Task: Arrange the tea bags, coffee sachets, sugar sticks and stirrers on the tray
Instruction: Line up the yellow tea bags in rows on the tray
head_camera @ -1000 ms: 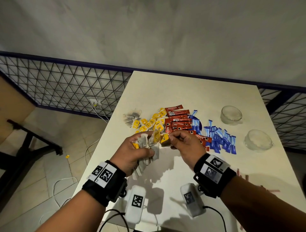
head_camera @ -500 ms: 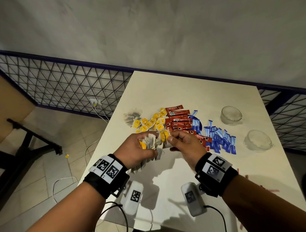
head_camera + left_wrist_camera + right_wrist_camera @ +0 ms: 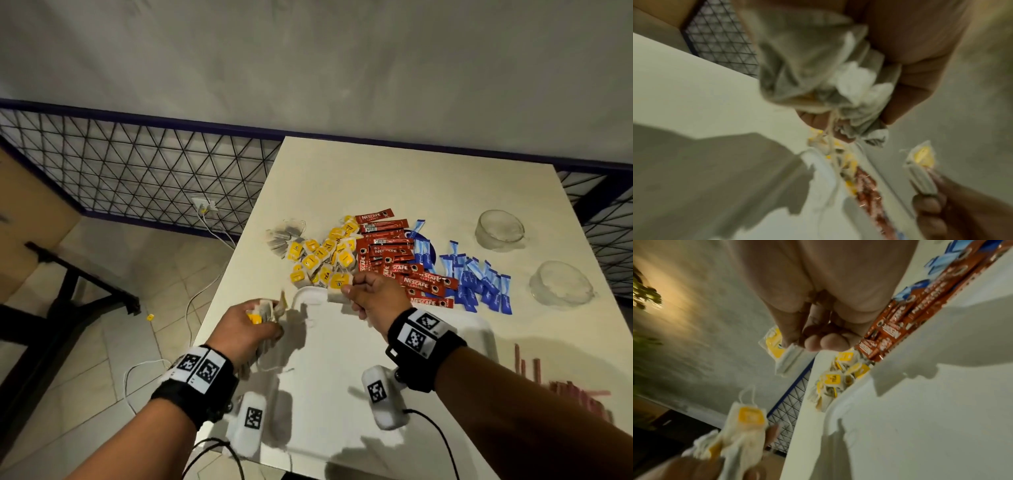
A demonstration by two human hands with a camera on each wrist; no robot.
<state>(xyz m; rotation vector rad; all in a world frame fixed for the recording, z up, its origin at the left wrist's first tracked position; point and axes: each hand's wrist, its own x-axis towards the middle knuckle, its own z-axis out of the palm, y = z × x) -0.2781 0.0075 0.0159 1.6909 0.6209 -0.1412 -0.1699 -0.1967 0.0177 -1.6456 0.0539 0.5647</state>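
Above the white tray (image 3: 479, 329), I am gripping a bunch of tea bags (image 3: 270, 310) in my left hand (image 3: 245, 329) and pinching one tea bag (image 3: 337, 287) with my right hand (image 3: 376, 294).

head – looks down from above at the table (image 3: 428, 192) | wrists – very close, low, looking up | all see tea bags (image 3: 322, 255)

A cream table (image 3: 394, 178) is seen carrying a white tray (image 3: 342, 383) at its near side. Beyond the tray, loose tea bags with yellow tags (image 3: 320, 255) are heaped beside red Nescafé coffee sachets (image 3: 394, 253), with blue sugar sticks (image 3: 476, 277) further right. Two clear glass bowls (image 3: 499, 228) are set near the right edge, and reddish stirrers (image 3: 575, 390) are laid right of the tray
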